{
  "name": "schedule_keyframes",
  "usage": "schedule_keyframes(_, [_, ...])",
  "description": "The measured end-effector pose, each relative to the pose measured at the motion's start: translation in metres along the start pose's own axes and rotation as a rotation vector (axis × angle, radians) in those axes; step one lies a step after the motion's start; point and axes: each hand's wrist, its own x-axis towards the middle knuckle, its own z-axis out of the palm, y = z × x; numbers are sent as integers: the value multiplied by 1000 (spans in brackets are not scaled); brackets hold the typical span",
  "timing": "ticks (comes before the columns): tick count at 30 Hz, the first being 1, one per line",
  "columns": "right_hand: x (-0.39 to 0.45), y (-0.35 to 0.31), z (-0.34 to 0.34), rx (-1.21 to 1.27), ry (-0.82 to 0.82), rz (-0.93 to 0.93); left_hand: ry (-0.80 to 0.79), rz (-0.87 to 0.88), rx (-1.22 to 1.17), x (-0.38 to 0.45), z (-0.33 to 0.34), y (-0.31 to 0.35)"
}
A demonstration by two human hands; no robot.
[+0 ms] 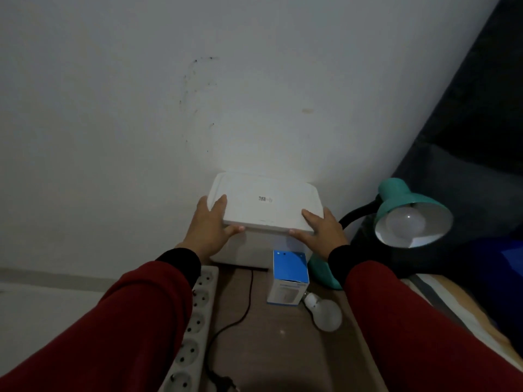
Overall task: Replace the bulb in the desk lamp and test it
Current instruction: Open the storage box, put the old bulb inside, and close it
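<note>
Left hand (210, 222) and right hand (321, 230) both grip white lid (266, 205), frame centre; spare bulb (325, 314) lower right: light, fragile, grasp by globe.

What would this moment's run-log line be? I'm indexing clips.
hands: left hand and right hand grip white lid | lamp: bulb fitted, unlit | table: loose bulb, bulb box

One head-worn view, wide-angle, looking forward and down along both sleeves toward the wall (141, 94), close over the brown tabletop (283, 349); edges bow with the lens.
</note>
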Motion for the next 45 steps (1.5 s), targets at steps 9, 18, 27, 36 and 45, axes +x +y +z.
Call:
schedule_keyframes(9, [0, -1, -7, -71, 9, -38, 88, 54, -87, -6, 0, 2])
schedule_keyframes(18, [0, 2, 0, -134, 43, -35, 109, 54, -135, -4, 1, 2])
schedule_keyframes(27, [-6, 5, 10, -195, 203, -122, 139, 92, -104, -5, 10, -4])
schedule_keyframes(36, [-6, 2, -2, -176, 186, -142, 78, 75, -52, -3, 2, -1])
schedule_keyframes(45, [-11, -10, -17, -72, 306, -204, 118, 48, -102, -3, -16, 12])
